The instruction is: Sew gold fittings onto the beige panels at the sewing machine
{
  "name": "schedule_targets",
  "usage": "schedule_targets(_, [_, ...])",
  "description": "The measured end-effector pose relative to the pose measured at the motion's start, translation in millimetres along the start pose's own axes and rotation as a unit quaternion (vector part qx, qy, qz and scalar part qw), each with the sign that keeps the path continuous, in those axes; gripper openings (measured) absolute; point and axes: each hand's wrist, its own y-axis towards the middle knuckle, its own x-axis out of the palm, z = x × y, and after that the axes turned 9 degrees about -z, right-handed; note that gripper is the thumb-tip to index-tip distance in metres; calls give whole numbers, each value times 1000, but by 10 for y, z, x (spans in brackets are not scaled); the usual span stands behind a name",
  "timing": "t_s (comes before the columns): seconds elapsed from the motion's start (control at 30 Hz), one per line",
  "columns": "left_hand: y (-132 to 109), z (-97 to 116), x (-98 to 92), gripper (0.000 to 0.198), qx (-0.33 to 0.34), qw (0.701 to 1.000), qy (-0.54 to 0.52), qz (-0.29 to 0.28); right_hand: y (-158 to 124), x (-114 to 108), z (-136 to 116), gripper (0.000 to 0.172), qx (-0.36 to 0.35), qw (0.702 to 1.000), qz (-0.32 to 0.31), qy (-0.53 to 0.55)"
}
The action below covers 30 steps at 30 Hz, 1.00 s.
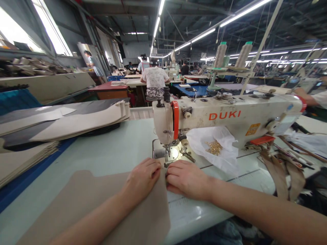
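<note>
A tan fabric piece [84, 200] lies on the pale green table [109, 149], its right corner just in front of the needle of a cream DUKI sewing machine [230, 117]. My left hand [144, 177] rests on the fabric's top right corner, fingers curled down on it. My right hand [186, 178] lies beside it to the right, fingers bent and pinching the fabric's edge close to the presser foot [167, 153]. Both hands meet at the edge.
Stacks of tan and dark cut pieces [63, 120] cover the table's left. A white plastic bag with small gold metal parts [216, 148] sits under the machine arm. Tan straps [278, 170] hang at the right. Thread cones [219, 54] stand behind. Other workers sit farther back.
</note>
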Motion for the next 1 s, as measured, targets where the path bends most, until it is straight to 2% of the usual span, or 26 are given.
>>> schedule_targets(0.13, [1, 1, -11, 18, -1, 1000, -3, 1, 72, 48, -37, 14, 19, 999, 23, 29])
schedule_targets(0.6, [-1, 9, 10, 21, 7, 1000, 3, 1, 93, 107, -43, 22, 12, 999, 10, 44])
schedule_targets(1.0, [3, 1, 25, 21, 25, 1000, 16, 7, 87, 133, -22, 17, -6, 999, 14, 40])
